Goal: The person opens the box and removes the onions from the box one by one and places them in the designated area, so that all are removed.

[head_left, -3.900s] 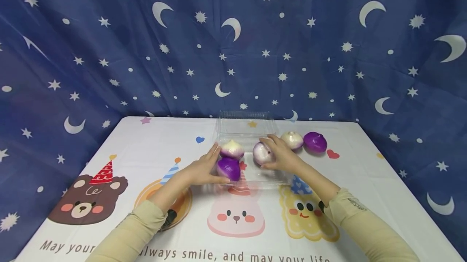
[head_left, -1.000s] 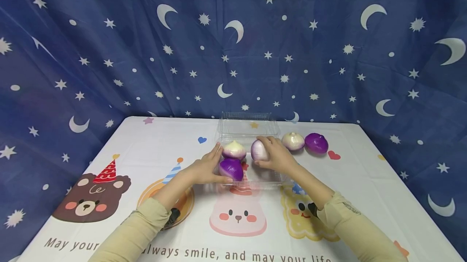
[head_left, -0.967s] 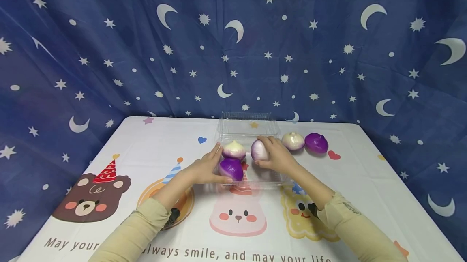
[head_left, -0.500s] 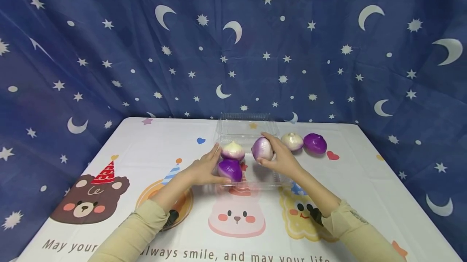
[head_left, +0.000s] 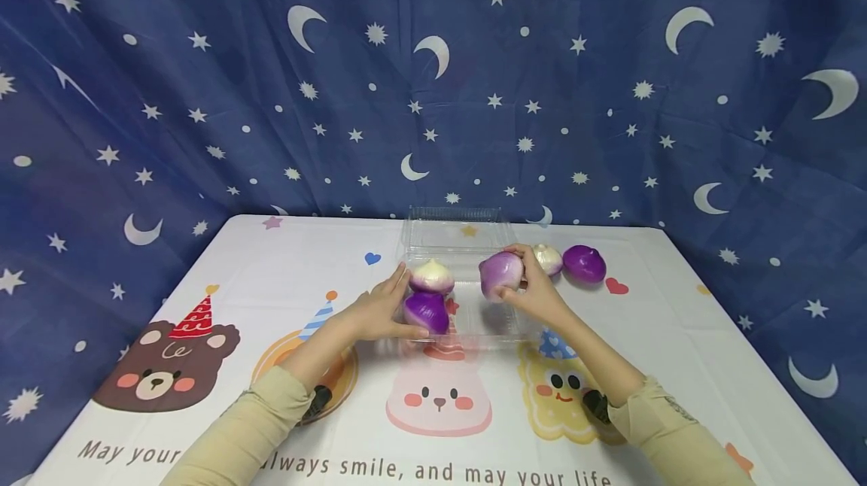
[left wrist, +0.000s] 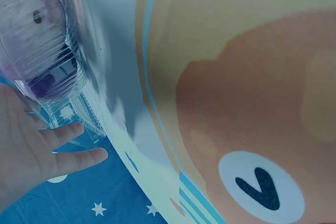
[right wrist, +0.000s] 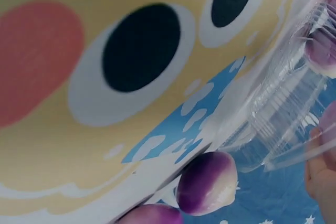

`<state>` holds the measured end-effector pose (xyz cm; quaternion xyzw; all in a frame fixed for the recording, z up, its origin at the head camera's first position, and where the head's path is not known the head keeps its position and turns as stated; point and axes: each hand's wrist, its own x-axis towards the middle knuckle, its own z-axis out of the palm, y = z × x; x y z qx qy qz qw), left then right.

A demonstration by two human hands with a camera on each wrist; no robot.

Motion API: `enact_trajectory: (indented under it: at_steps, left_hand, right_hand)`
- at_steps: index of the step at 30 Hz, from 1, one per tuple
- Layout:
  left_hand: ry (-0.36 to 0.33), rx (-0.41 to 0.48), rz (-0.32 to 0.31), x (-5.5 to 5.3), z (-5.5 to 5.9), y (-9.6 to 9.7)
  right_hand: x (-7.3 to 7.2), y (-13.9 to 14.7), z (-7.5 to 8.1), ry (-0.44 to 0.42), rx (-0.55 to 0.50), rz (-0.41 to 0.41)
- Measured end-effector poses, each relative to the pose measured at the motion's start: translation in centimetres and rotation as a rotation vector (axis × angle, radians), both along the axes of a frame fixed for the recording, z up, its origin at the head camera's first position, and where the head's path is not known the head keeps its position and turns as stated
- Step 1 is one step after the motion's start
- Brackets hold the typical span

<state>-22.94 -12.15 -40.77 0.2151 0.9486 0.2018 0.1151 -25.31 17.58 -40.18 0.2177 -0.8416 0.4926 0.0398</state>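
Observation:
A pale purple onion (head_left: 501, 275) is in my right hand (head_left: 537, 294), gripped between thumb and fingers over the right half of a clear plastic clamshell box (head_left: 474, 332). In the box's left half sit a white-topped onion (head_left: 432, 277) and, in front of it, a deep purple onion (head_left: 427, 313). My left hand (head_left: 375, 314) rests along the box's left side, thumb at its front edge. In the left wrist view this hand (left wrist: 23, 145) shows its fingers extended beside the box wall (left wrist: 79, 80). The right wrist view catches only part of the right hand (right wrist: 321, 179).
Right of the box, on the table, lie another white-topped onion (head_left: 547, 260), partly behind the right hand, and a purple onion (head_left: 584, 264). The box's lid (head_left: 457, 234) stands hinged back. A blue star-patterned curtain (head_left: 433, 95) hangs behind the printed tablecloth (head_left: 325, 456).
My right hand has raised the onion a little and shifted it right, turning it so a more purple side shows. The left hand stays at the box.

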Motion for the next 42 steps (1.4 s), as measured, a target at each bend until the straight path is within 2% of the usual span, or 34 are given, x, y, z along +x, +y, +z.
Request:
enact_trajectory:
  at_steps: [4, 8, 15, 23, 27, 31, 36, 42]
  left_hand:
    - [-0.001, 0.0, 0.002, 0.0, -0.1, 0.1]
    - [-0.002, 0.0, 0.001, -0.1, -0.2, 0.2]
    - [-0.014, -0.011, -0.001, -0.1, -0.2, 0.4]
    - [-0.015, -0.012, -0.002, -0.3, 0.1, 0.4]
    - [-0.013, -0.011, 0.004, -0.2, 0.0, 0.4]
    - [-0.014, -0.013, 0.001, 0.0, -0.1, 0.4]
    - [-0.006, -0.016, 0.001, 0.1, -0.1, 0.3]
    - [0.004, -0.01, 0.003, 0.1, 0.3, 0.1]
  right_hand:
    - [0.1, 0.6, 0.1, -0.041, -0.063, 0.024]
    - [0.3, 1.4, -0.1, -0.038, -0.073, 0.036]
    - [0.9, 2.4, -0.5, -0.031, -0.104, -0.031]
    - [1.0, 3.5, -0.2, 0.043, -0.113, -0.07]
    - [1.3, 4.0, 0.1, 0.002, -0.143, -0.083]
    - [1.7, 4.8, 0.4, -0.054, -0.11, -0.135]
    - [1.8, 5.8, 0.7, -0.056, -0.035, -0.188]
    - [1.6, 7.0, 1.1, -0.032, 0.03, -0.161]
